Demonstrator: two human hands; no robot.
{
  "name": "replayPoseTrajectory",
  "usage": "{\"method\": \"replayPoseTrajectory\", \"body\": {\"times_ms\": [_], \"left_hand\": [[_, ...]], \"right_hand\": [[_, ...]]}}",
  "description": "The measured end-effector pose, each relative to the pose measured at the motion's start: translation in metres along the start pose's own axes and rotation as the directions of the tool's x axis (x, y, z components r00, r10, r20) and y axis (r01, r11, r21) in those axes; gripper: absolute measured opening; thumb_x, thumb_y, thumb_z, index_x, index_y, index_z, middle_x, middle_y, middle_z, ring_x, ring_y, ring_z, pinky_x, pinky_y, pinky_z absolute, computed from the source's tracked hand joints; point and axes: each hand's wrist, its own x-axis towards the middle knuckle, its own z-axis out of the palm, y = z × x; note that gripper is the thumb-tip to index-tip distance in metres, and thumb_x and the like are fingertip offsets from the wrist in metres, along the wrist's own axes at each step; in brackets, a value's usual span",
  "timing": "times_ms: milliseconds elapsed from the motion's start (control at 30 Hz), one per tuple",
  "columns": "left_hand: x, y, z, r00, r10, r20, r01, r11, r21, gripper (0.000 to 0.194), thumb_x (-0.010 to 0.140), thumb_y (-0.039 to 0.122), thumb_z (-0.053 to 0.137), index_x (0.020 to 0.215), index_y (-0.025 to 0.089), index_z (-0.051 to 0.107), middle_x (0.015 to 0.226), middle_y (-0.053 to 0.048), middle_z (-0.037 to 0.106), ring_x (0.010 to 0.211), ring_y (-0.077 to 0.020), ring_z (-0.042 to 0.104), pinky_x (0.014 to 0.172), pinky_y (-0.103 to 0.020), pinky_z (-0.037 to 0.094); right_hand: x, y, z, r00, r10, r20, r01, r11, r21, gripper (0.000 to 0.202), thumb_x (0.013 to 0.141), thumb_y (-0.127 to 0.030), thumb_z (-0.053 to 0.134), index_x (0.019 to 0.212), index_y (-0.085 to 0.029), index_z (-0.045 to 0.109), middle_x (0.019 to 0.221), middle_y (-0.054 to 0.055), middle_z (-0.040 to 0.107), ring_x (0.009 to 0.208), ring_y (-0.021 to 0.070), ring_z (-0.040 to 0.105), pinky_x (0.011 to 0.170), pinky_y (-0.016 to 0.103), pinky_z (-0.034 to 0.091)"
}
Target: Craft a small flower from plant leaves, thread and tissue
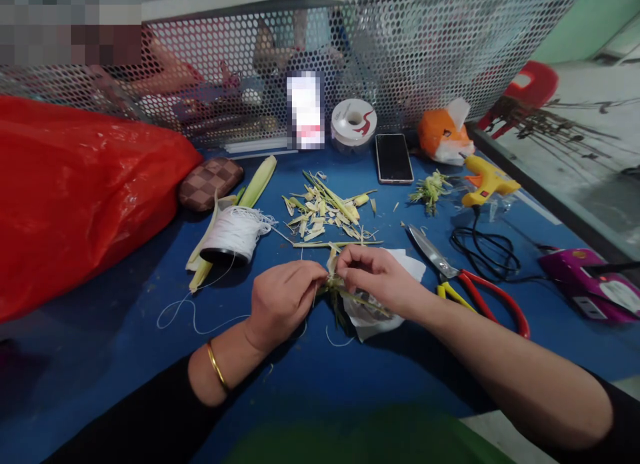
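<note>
My left hand (284,296) and my right hand (373,274) meet at the middle of the blue table, both with fingers pinched. Between them is a small bundle of green and pale plant strips (331,285), its stems pointing down and to the right. Both sets of fingertips close on this bundle, and its upper part is partly hidden by them. A crumpled white tissue (370,321) lies under and beside my right hand. Thin white thread (195,324) loops over the table left of my left hand. The spool of white string (234,232) stands just beyond it.
Plant scraps (325,214) lie ahead of my hands. Right are red-and-yellow-handled scissors (450,267), a yellow glue gun (487,181), a purple power strip (590,284) and a phone (395,159). A red plastic bag (90,197) fills the left. A perforated metal panel (415,51) borders the back.
</note>
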Motion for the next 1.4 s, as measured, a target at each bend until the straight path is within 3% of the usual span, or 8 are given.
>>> {"method": "replayPoseTrajectory", "body": {"times_ms": [200, 333, 500, 567, 667, 767, 833, 1400], "left_hand": [[0.0, 0.0, 0.001, 1.0, -0.015, 0.009, 0.015, 1.0, -0.005, 0.014, 0.091, 0.011, 0.054, 0.086, 0.017, 0.066, 0.081, -0.004, 0.076, 0.073, -0.0135, 0.07, 0.071, -0.023, 0.052], [-0.001, 0.0, 0.001, 1.0, -0.017, 0.014, 0.017, 1.0, -0.012, 0.014, 0.091, 0.01, 0.055, 0.086, 0.017, 0.066, 0.081, -0.003, 0.076, 0.072, -0.0134, 0.07, 0.07, -0.023, 0.052], [-0.002, -0.001, 0.001, 0.999, -0.031, 0.017, 0.031, 0.999, -0.007, 0.012, 0.09, 0.011, 0.056, 0.085, 0.016, 0.065, 0.08, -0.003, 0.075, 0.073, -0.0141, 0.07, 0.07, -0.024, 0.052], [-0.002, -0.001, 0.002, 0.999, -0.034, 0.012, 0.034, 0.999, -0.003, 0.012, 0.09, 0.011, 0.056, 0.084, 0.016, 0.066, 0.079, -0.004, 0.075, 0.072, -0.0141, 0.07, 0.07, -0.024, 0.052], [-0.001, -0.001, 0.001, 0.999, -0.037, -0.002, 0.037, 0.999, -0.002, 0.012, 0.089, 0.011, 0.057, 0.085, 0.016, 0.066, 0.079, -0.004, 0.075, 0.072, -0.0145, 0.07, 0.069, -0.024, 0.052], [-0.002, -0.001, 0.001, 0.999, -0.029, -0.015, 0.029, 1.0, -0.004, 0.012, 0.089, 0.011, 0.057, 0.085, 0.017, 0.067, 0.08, -0.004, 0.076, 0.073, -0.0146, 0.071, 0.07, -0.024, 0.053], [-0.002, -0.001, 0.001, 0.999, -0.023, -0.027, 0.023, 1.0, -0.005, 0.013, 0.089, 0.012, 0.057, 0.084, 0.016, 0.068, 0.08, -0.004, 0.076, 0.073, -0.0146, 0.071, 0.07, -0.024, 0.054], [-0.002, 0.0, 0.001, 0.977, -0.197, 0.085, 0.188, 0.977, 0.099, 0.013, 0.084, 0.012, 0.061, 0.072, 0.016, 0.065, 0.068, -0.001, 0.07, 0.064, -0.0162, 0.065, 0.061, -0.028, 0.045]], "right_hand": [[0.0, -0.003, 0.0, 0.989, 0.146, 0.02, -0.148, 0.973, 0.177, 0.006, 0.073, -0.024, 0.06, 0.071, -0.019, 0.058, 0.055, -0.004, 0.059, 0.043, 0.0073, 0.049, 0.047, 0.022, 0.037], [0.0, -0.003, 0.001, 0.979, 0.203, 0.036, -0.204, 0.935, 0.291, 0.013, 0.075, -0.027, 0.062, 0.075, -0.02, 0.051, 0.069, -0.003, 0.067, 0.038, 0.0049, 0.05, 0.04, 0.019, 0.033], [0.0, -0.003, 0.001, 0.979, 0.196, 0.046, -0.201, 0.931, 0.306, 0.013, 0.079, -0.028, 0.061, 0.078, -0.02, 0.051, 0.054, -0.009, 0.051, 0.038, 0.0044, 0.04, 0.041, 0.019, 0.029], [0.001, -0.002, 0.0, 0.983, 0.181, 0.025, -0.182, 0.956, 0.23, 0.011, 0.081, -0.029, 0.06, 0.084, -0.019, 0.056, 0.052, -0.01, 0.045, 0.041, 0.0059, 0.038, 0.044, 0.021, 0.03], [0.002, 0.001, -0.002, 1.0, 0.031, 0.002, -0.031, 0.997, -0.071, 0.01, 0.081, -0.029, 0.06, 0.081, -0.019, 0.061, 0.06, -0.005, 0.052, 0.052, 0.0093, 0.046, 0.052, 0.024, 0.036], [0.001, 0.004, -0.006, 0.983, -0.183, 0.012, 0.173, 0.906, -0.386, 0.016, 0.084, -0.026, 0.057, 0.069, -0.019, 0.059, 0.068, 0.0, 0.058, 0.066, 0.0131, 0.053, 0.064, 0.027, 0.039], [0.0, 0.004, -0.007, 0.973, -0.232, 0.004, 0.203, 0.842, -0.499, 0.019, 0.086, -0.025, 0.053, 0.068, -0.02, 0.057, 0.066, -0.001, 0.057, 0.066, 0.0135, 0.052, 0.064, 0.027, 0.037], [-0.007, -0.006, -0.017, 0.982, -0.048, -0.183, -0.125, 0.564, -0.816, 0.017, 0.069, -0.019, 0.053, 0.055, -0.02, 0.043, 0.054, -0.002, 0.047, 0.052, 0.0119, 0.038, 0.053, 0.028, 0.022]]}}
